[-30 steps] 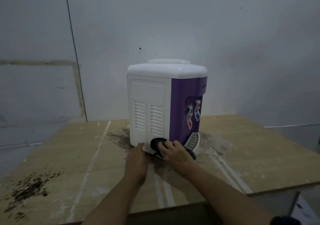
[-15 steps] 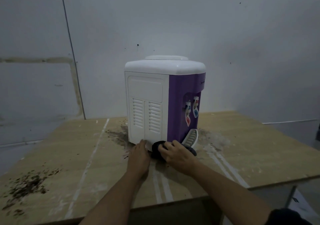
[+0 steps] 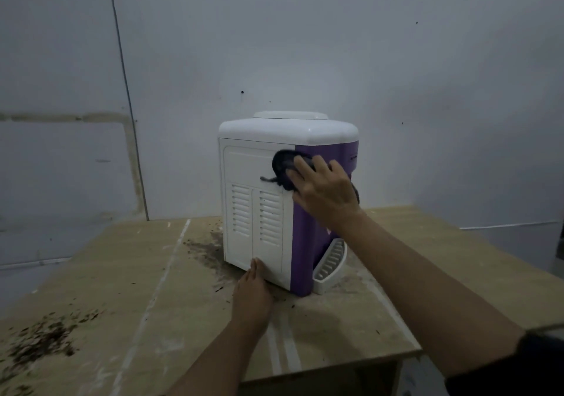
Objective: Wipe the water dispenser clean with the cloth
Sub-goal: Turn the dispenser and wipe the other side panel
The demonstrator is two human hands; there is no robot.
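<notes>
While mid-wipe, stood upright toward the far middle of the wooden table (image 3: 122,273): water dispenser (image 3: 259,212), white vented side turned near-left, purple front turned right. Pressed against its upper corner, right where white met purple and just under the white top cap: dark cloth (image 3: 282,166), bunched, one thin tail trailing left across the white panel. Covered and pushed flat by the right hand (image 3: 323,194), fingers spread fairly straight over the cloth rather than wrapped round it. Braced low at the near bottom edge of the white side: left hand (image 3: 251,292), fingers straight, holding nothing, seemingly steadying the unit. Judged as partway through at best; no telling from this view which faces were already clean. Likely left: top cap, vented slats, purple front, drip tray (image 3: 331,266) at the right foot. Scattered beyond, dark crumbs (image 3: 42,339) at the near-left of the table and more beside the dispenser's far-left foot
</notes>
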